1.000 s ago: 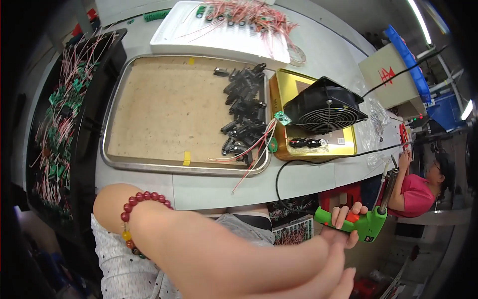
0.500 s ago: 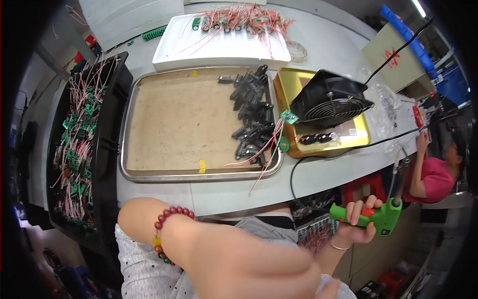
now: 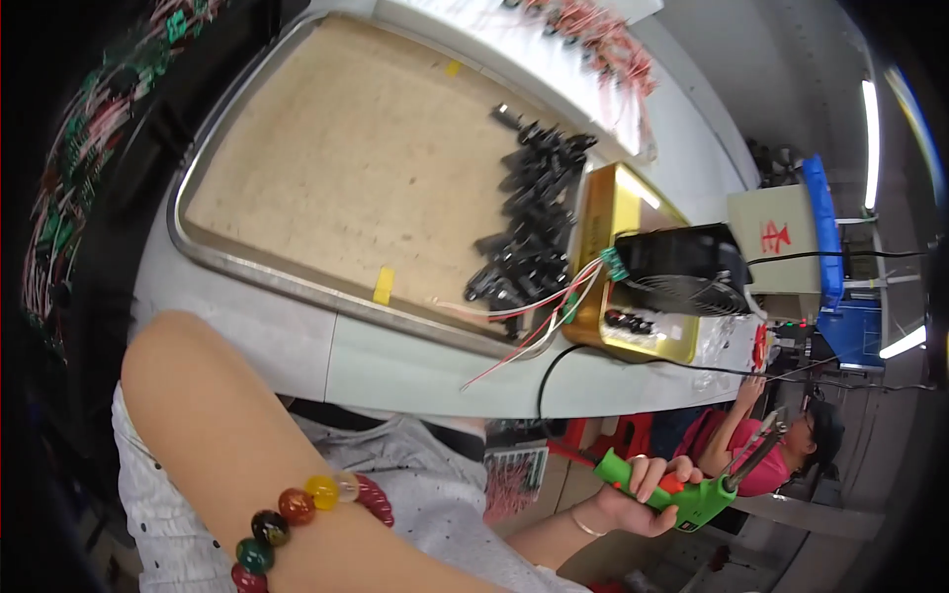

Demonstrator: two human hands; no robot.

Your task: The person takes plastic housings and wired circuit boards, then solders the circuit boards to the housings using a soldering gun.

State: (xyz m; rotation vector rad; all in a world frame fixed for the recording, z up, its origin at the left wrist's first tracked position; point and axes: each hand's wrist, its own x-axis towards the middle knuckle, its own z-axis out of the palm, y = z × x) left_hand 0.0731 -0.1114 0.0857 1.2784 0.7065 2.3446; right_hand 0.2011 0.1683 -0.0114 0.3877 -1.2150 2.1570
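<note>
My right hand [image 3: 638,496] is wrapped round a green soldering gun [image 3: 710,500] with orange-red buttons, held beyond the table's front edge with its metal tip pointing up and to the right. My left forearm [image 3: 237,415], with a beaded bracelet [image 3: 297,506] at the wrist, crosses the lower left; its hand lies past the lower edge, out of sight. Nearest the soldering gun on the table, a small green circuit board [image 3: 614,264] with red and white wires rests at the edge of a gold tin [image 3: 598,212]. A black fan [image 3: 682,259] stands in the tin.
A metal-rimmed tray [image 3: 326,168] holds a heap of black plastic parts [image 3: 539,212] along its right side. Behind it is a white foam tray [image 3: 474,35] with wired parts. A black bin [image 3: 148,168] of wired boards stands left. Another person [image 3: 761,445] sits at right.
The view has swung and tilted, shifting the whole scene. My left hand has slipped out below the lower edge. My right hand still grips the soldering gun.
</note>
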